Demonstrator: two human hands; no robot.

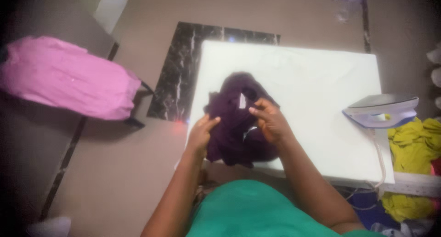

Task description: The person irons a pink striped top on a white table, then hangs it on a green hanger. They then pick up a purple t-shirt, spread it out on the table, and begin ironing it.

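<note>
A crumpled dark purple garment (232, 115) with a small white tag near its top hangs over the near left part of a white padded ironing table (312, 80). My left hand (202, 133) pinches the garment's left edge. My right hand (271, 122) grips the cloth on its right side, fingers curled near the tag. Both hands hold it bunched above the table's front edge.
An electric iron (383, 110) stands at the table's right edge, its cord trailing down. Yellow cloth (413, 149) is piled to the right. A pink garment (64, 78) lies over a stand at the left. A dark marble slab (179, 76) shows on the floor beyond the table.
</note>
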